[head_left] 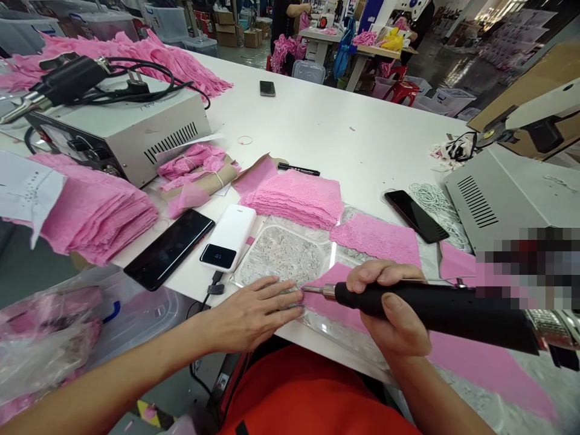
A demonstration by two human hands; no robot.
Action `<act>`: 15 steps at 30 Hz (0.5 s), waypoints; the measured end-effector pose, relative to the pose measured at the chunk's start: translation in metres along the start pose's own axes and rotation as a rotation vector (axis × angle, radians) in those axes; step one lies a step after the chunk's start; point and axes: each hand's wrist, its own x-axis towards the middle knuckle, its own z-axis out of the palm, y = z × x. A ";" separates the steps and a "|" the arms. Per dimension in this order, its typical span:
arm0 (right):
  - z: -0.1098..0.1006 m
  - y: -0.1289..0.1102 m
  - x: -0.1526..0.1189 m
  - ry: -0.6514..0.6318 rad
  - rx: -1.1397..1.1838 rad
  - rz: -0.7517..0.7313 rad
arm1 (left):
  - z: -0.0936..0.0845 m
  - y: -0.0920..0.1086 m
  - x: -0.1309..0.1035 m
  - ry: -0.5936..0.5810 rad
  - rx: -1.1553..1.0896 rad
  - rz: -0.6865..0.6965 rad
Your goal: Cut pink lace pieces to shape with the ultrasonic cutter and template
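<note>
Apparently partway through work on a pink piece (342,317), lying near the middle of the counter's (312,130) near edge. Gripping a black handheld tool (453,311) in the right hand (399,332), with fingers and thumb wrapped round the handle in a closed grip. Pointing the metal tip (315,289) left, at or just above the left edge of the cloth. Holding the left hand (258,314) flat and palm down, without any visible grasp, with fingertips just beside the tip.

Not yet done with this piece, judging by the tip's position. Also in sight: just beyond, a single lace piece (380,238) laid flat, and to its left a thick lace stack (292,196). Farther left, a larger pink pile (97,205) and a tied bundle (199,181); at near right, under the right forearm, more pink cloth (484,368). Cannot tell finished from waiting among these, so cannot set an exact share done; probably well short of complete, given so much cloth around.
</note>
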 end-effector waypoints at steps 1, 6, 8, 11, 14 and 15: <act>0.001 0.000 0.001 0.001 0.001 0.002 | 0.000 0.000 0.000 0.002 0.003 0.002; -0.011 -0.008 0.015 0.136 0.010 -0.056 | -0.003 -0.002 0.002 0.017 0.038 0.029; -0.027 -0.013 0.023 0.238 -0.030 -0.119 | -0.004 -0.004 0.005 0.028 0.056 0.037; -0.053 -0.020 0.029 0.359 -0.115 -0.183 | -0.003 -0.009 0.010 0.043 0.085 0.056; -0.071 -0.021 0.026 0.442 -0.164 -0.187 | 0.000 -0.014 0.014 0.052 0.110 0.096; -0.074 -0.020 0.024 0.461 -0.167 -0.183 | 0.001 -0.015 0.015 0.052 0.119 0.106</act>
